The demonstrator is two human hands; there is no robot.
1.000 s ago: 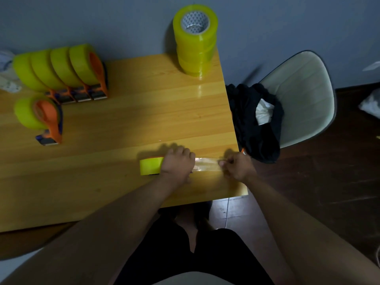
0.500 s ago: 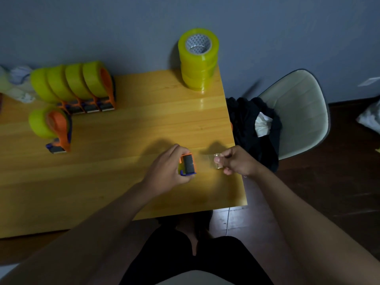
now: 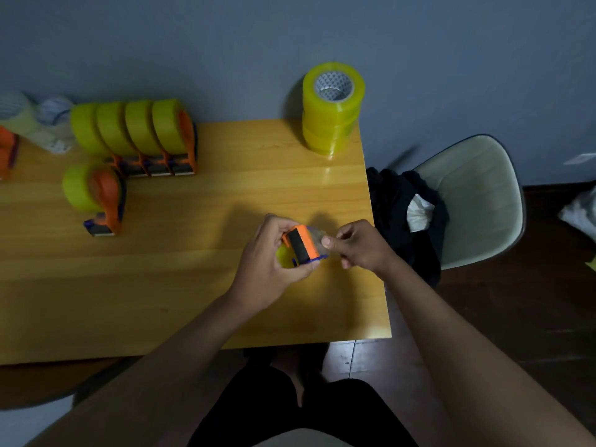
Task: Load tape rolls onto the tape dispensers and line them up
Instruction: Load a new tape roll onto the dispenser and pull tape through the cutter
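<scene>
Above the wooden table's (image 3: 193, 285) right side, the left hand (image 3: 271, 262) gripped an orange tape dispenser (image 3: 300, 245) loaded with a yellow roll, while the right hand (image 3: 361, 246) pinched the clear tape end (image 3: 317, 235). 4 loaded dispensers (image 3: 135, 137) stood lined up far left, a 5th (image 3: 96, 196) before them.

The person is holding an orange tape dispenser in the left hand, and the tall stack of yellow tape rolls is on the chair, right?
Not quite. The head view shows the stack of yellow tape rolls standing on the wooden table, at its far right corner, not on the chair. The rest is right: the left hand holds the orange tape dispenser.
</scene>
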